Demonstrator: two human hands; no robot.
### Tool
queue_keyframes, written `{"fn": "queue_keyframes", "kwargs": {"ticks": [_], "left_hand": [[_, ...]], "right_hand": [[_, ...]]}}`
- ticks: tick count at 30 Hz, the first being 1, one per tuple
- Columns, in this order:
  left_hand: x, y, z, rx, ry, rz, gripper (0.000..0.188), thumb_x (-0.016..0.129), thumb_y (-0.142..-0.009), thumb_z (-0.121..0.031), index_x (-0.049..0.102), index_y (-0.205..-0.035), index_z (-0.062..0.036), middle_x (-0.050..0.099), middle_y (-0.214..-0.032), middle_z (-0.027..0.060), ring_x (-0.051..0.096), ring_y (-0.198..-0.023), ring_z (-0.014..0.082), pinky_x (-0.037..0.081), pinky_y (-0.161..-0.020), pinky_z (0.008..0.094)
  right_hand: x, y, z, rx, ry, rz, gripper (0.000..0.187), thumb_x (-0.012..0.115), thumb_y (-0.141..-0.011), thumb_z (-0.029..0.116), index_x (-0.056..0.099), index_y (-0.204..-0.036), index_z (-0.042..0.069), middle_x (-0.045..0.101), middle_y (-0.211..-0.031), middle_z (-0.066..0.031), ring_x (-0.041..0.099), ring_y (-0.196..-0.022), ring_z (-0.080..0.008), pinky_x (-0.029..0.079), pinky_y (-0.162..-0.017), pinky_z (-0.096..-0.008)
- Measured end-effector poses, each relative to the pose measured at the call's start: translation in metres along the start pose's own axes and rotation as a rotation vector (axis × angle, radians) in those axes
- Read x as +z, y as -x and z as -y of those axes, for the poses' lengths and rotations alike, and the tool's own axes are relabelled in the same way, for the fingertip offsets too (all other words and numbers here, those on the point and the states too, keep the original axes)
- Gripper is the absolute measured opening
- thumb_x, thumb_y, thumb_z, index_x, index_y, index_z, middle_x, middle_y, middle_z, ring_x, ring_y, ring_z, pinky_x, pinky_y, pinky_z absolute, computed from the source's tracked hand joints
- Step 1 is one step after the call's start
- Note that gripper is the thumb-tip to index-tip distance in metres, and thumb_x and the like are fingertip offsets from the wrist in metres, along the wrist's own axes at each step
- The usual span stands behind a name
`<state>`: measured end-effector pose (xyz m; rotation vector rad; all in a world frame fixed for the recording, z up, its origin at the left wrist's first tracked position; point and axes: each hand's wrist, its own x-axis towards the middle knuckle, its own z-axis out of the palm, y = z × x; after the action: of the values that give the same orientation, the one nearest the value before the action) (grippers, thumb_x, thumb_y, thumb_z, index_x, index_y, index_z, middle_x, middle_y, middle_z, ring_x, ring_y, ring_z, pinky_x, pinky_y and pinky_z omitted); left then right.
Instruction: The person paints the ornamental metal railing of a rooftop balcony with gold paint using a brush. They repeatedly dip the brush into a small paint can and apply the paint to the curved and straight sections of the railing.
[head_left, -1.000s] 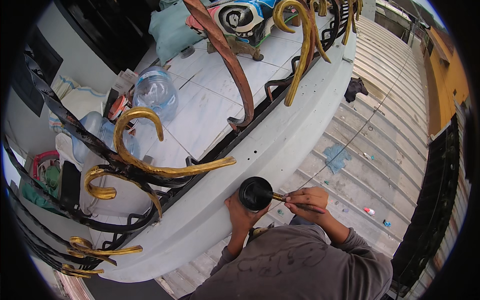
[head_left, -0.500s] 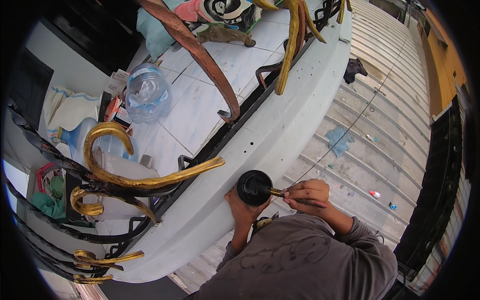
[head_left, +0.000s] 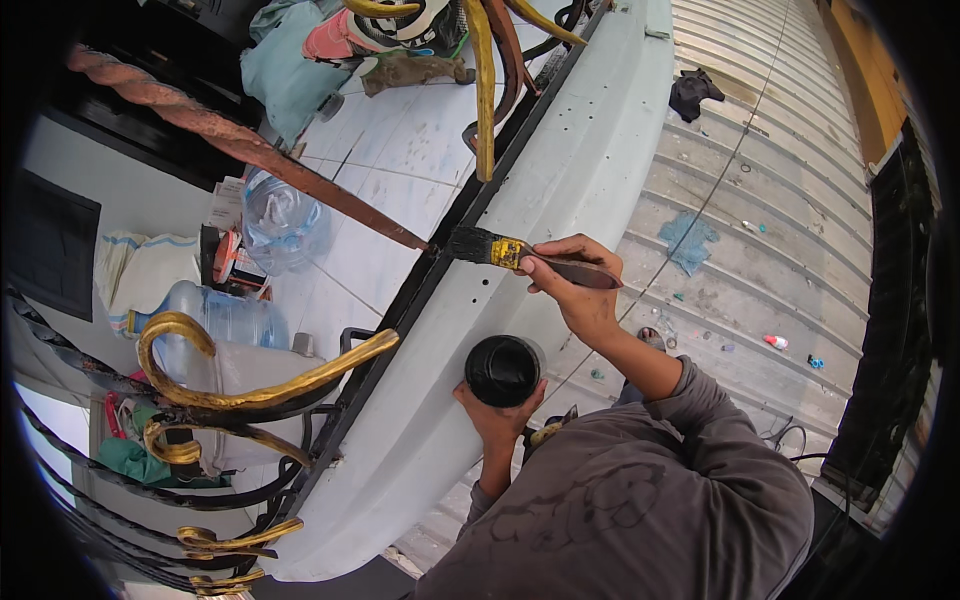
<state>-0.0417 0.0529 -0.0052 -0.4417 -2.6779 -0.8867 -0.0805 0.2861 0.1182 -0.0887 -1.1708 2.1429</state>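
In my right hand (head_left: 580,285) is a paintbrush (head_left: 512,252) with a brown handle and a yellow-smeared ferrule. Its black bristles are at the black lower rail (head_left: 385,325) of a metal railing, close to the foot of a reddish-brown twisted bar (head_left: 270,170). Whether the bristles touch the rail I cannot tell. My left hand (head_left: 497,415) is wrapped around an open can of black paint (head_left: 503,371), held upright over the pale ledge (head_left: 400,430) near my body.
Gold-tipped scrolls (head_left: 270,385) of the railing jut out on the left. Behind it, large clear plastic bottles (head_left: 285,215) and a white sack (head_left: 150,265) stand on a tiled floor. Right of the ledge lies a ribbed metal roof (head_left: 760,230) with a blue rag (head_left: 688,243) and a black cloth (head_left: 693,93).
My right hand has lifted the paintbrush out of the can and carried it forward and left to the railing. The can stays in my left hand. The view has shifted a little.
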Motion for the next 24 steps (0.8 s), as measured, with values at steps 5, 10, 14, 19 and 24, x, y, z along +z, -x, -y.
{"fn": "queue_keyframes", "kwargs": {"ticks": [5,10,14,19,24], "left_hand": [[0.003,0.001,0.009,-0.036,0.031,0.054,0.110,0.103,-0.056,-0.047,0.045,-0.130,0.0100,0.047,-0.125,0.0209,0.052,-0.116,0.0334,0.045,-0.099,0.0440],[0.004,0.002,0.008,-0.065,0.175,0.014,0.106,0.102,-0.058,-0.045,0.044,-0.130,0.0070,0.051,-0.125,0.0175,0.060,-0.113,0.0308,0.049,-0.098,0.0408],[0.002,0.008,0.004,-0.103,0.210,0.036,0.095,0.095,-0.066,-0.055,0.059,-0.136,-0.0031,0.064,-0.132,0.0147,0.064,-0.120,0.0346,0.045,-0.108,0.0460],[-0.001,0.006,0.005,-0.033,0.083,0.041,0.099,0.094,-0.067,-0.056,0.056,-0.141,-0.0026,0.062,-0.136,0.0158,0.060,-0.127,0.0342,0.041,-0.112,0.0468],[-0.003,0.008,0.006,0.041,-0.095,0.110,0.099,0.093,-0.068,-0.056,0.056,-0.143,-0.0018,0.062,-0.137,0.0165,0.059,-0.129,0.0347,0.040,-0.113,0.0471]], "right_hand": [[0.012,-0.014,-0.012,-0.146,0.097,0.159,0.023,0.085,-0.088,0.007,0.072,-0.102,-0.006,0.076,-0.094,-0.0163,0.075,-0.081,-0.0148,0.061,-0.067,-0.0248],[0.023,-0.025,-0.015,-0.023,-0.057,0.124,0.023,0.085,-0.089,0.009,0.071,-0.102,-0.005,0.076,-0.090,-0.0144,0.074,-0.078,-0.0145,0.061,-0.067,-0.0253],[0.025,-0.027,-0.019,0.005,-0.026,0.200,0.015,0.080,-0.093,0.003,0.071,-0.102,-0.005,0.076,-0.094,-0.0125,0.072,-0.081,-0.0128,0.060,-0.068,-0.0260],[0.021,-0.028,-0.021,-0.021,-0.046,0.081,0.016,0.081,-0.093,0.005,0.070,-0.100,-0.004,0.076,-0.092,-0.0108,0.071,-0.080,-0.0114,0.057,-0.067,-0.0248],[0.020,-0.032,-0.020,0.053,-0.010,0.156,0.015,0.080,-0.092,0.003,0.070,-0.100,-0.004,0.077,-0.092,-0.0119,0.073,-0.082,-0.0128,0.060,-0.071,-0.0263]]}}
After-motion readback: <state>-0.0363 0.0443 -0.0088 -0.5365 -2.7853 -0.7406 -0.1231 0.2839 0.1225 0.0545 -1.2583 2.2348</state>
